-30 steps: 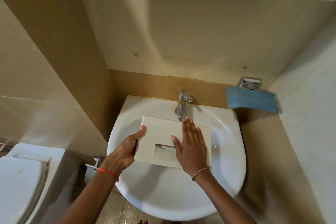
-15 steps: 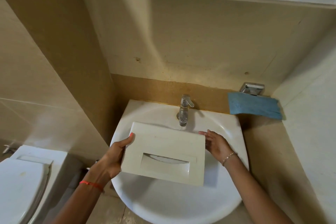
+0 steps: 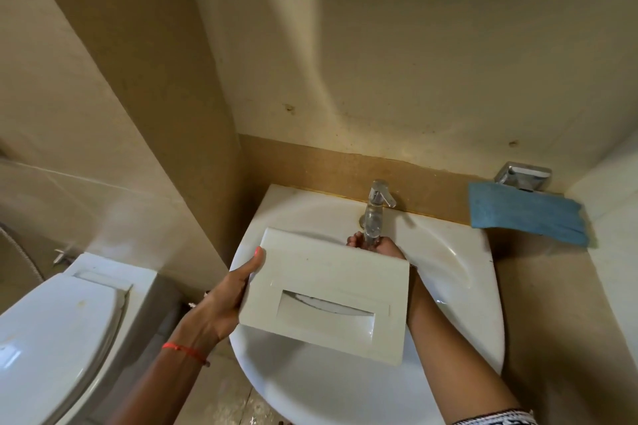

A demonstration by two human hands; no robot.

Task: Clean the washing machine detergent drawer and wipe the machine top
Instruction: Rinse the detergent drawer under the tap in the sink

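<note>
Over the white basin (image 3: 448,286), we hold the drawer (image 3: 324,297) by its left edge. Our left hand (image 3: 224,297) grips it, thumb laid flat along the front face, the other fingers hidden behind. Our right hand (image 3: 379,247) sits behind the drawer's top edge, right under the spout of the tap (image 3: 374,214). The panel hides most of that hand, so we cannot tell whether its fingers are curled or straight. The drawer's front is a smooth, off-white plastic rectangle with rounded corners and a scooped pull recess, tilted toward us. The tap is shiny metal, the basin glossy and round-fronted. A soft-looking blue cloth (image 3: 524,217) hangs from a chrome holder (image 3: 523,178) on the right.
</note>
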